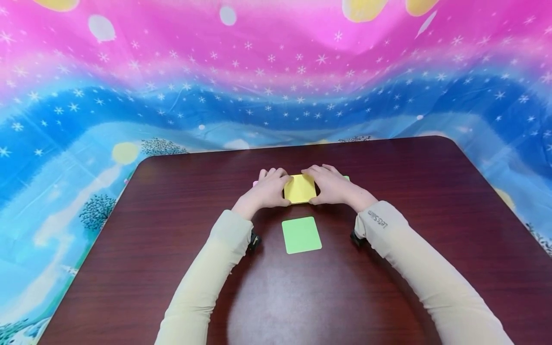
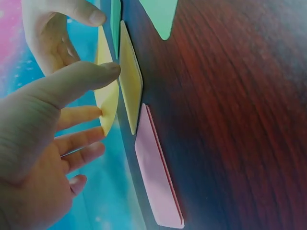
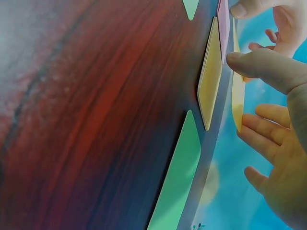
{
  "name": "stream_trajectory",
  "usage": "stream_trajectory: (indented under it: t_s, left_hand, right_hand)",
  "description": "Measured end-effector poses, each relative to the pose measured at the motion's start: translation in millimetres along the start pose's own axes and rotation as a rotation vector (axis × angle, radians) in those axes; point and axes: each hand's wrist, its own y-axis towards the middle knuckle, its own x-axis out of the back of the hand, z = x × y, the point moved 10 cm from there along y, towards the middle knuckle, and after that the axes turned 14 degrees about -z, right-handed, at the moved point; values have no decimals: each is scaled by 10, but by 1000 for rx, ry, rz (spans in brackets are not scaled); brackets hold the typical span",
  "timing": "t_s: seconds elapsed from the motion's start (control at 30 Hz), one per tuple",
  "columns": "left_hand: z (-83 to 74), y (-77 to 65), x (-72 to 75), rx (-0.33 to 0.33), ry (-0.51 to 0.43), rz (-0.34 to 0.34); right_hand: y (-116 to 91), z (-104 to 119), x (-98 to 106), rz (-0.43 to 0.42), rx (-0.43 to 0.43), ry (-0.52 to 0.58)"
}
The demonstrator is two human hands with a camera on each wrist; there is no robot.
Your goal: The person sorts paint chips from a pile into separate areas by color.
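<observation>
Both hands hold a yellow square card (image 1: 300, 188) by its opposite sides, raised off the table. My left hand (image 1: 268, 189) pinches its left side between thumb and fingers. On the right side, my right hand (image 1: 335, 187) does likewise. Below the card lies a small yellow stack of cards (image 3: 209, 79), seen in both wrist views. Pink cards (image 2: 156, 172) lie to the left of that stack, and a green card (image 3: 178, 172) to its right; in the head view the hands mostly cover them. Nearer the person, a single green card (image 1: 302, 235) lies flat.
The cards rest on a dark red-brown wooden table (image 1: 181, 268) with rounded far corners. Behind it hangs a pink and blue cloth (image 1: 276, 67) printed with snowflakes. Dark wrist devices (image 1: 254, 239) sit under both cuffs.
</observation>
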Motion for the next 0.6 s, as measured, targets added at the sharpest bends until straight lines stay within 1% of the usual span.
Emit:
stream_trajectory:
  t_s: [0.17,0.3,0.43,0.6]
  left_hand:
    - [15,30,-42,3,9,20]
    - [31,50,-64,17,5,32]
    - [52,53,-115,27,-7,52]
    - [77,61,-170,30,-22,68]
  right_hand:
    - [35,-56,-35,19,-28,10]
    - [50,-83,-76,43,-45,44]
    - [56,-97,-133,69,-53,80]
    - [64,-113,-191,94,-49,89]
